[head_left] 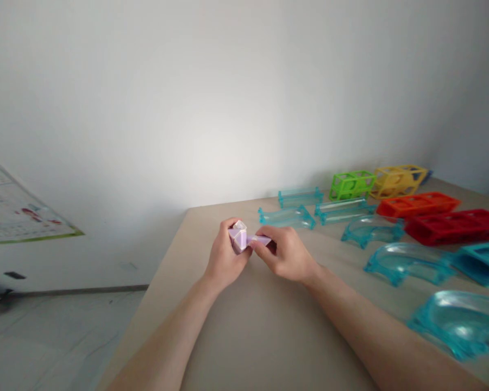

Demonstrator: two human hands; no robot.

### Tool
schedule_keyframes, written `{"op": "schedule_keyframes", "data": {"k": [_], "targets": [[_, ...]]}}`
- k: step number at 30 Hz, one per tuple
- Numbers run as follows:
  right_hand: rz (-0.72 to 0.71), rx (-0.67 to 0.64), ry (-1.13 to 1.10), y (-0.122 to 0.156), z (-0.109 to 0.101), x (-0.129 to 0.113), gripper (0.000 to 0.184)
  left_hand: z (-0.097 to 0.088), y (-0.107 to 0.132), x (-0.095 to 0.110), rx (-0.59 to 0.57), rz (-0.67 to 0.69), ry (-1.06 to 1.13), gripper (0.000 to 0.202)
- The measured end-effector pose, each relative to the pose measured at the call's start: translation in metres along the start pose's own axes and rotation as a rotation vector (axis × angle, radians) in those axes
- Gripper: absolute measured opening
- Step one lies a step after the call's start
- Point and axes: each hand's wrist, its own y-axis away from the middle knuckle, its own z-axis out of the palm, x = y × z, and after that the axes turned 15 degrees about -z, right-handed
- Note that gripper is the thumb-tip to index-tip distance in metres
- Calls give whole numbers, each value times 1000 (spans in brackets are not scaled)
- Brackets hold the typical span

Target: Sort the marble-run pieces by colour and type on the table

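Above the table, both my hands meet around a small lavender and white faceted toy [238, 238] that looks like a snake twist puzzle. My left hand [223, 255] wraps round its bulkier, block-like part, with the thumb side up. A thin pointed end of the toy sticks out to the right, and my right hand [287, 251] pinches it between thumb and fingers. Part of the toy is hidden inside my left palm.
On the beige table [277, 347], several clear blue track pieces [287, 217] lie to the right. Behind them stand a green frame [352, 185], a yellow frame [398, 182], an orange block [418, 205] and a red block [456, 227]. A white wall [212, 108] rises behind.
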Motion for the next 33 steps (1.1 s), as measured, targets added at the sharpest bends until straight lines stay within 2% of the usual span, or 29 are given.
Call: {"op": "schedule_keyframes", "data": {"k": [3, 6, 9, 12, 13, 15, 19, 22, 28, 31, 33], "targets": [[42, 48, -41, 1, 2, 3, 28, 2, 2, 3, 12, -34, 51, 57], [72, 161, -101, 3, 2, 7, 43, 3, 4, 9, -63, -144, 288, 67], [75, 278, -139, 5, 2, 9, 49, -1, 2, 19, -315, -340, 663, 62], [77, 317, -138, 5, 4, 8, 40, -8, -2, 24, -616, -567, 971, 53], [74, 317, -142, 5, 5, 8, 36, -10, -3, 24, -670, -623, 1029, 51], [63, 305, -150, 4, 8, 7, 30, -11, -5, 21, -690, -694, 1094, 46], [50, 241, -172, 4, 13, 7, 30, -8, -3, 15, -620, -734, 1116, 38], [61, 206, -247, 5, 16, 5, 34, -3, -1, 15, -621, -727, 1074, 37], [58, 278, -220, 6, 17, 7, 36, 1, 0, 14, -683, -789, 912, 41], [63, 328, -232, 6, 18, 11, 36, 1, 1, 11, -736, -688, 855, 53], [64, 335, -256, 6, 19, 11, 36, 1, 2, 10, -727, -625, 814, 59]]}}
